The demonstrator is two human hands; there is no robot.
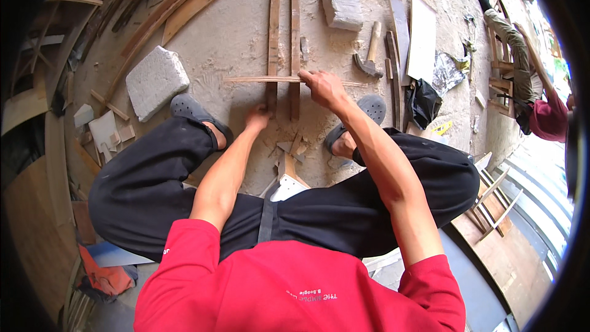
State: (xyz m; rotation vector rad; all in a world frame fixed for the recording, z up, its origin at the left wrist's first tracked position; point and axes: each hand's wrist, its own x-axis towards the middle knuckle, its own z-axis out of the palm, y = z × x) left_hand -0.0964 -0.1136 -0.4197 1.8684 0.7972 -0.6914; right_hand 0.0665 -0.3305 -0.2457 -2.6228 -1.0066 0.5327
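Two long wooden battens lie side by side on the floor in front of me, a left batten [273, 24] and a right batten [295, 18]. A thin wooden strip [261, 79] crosses over both of them. My right hand [326, 91] is closed on this strip, just right of the right batten. Lower down, my left hand [257, 118] has its fingers curled against the near end of the left batten. A hammer [371, 52] rests on the floor beyond my right hand, and a small dark piece [303, 49] lies beside the right batten.
Pale blocks stand at left [157, 80] and far centre [343, 3]. Boards [421, 37] and a black plastic bag [424, 103] lie at right. Long planks [203, 0] line the far left. Another person [519, 55] is at the far right. Wood offcuts [289, 163] lie between my feet.
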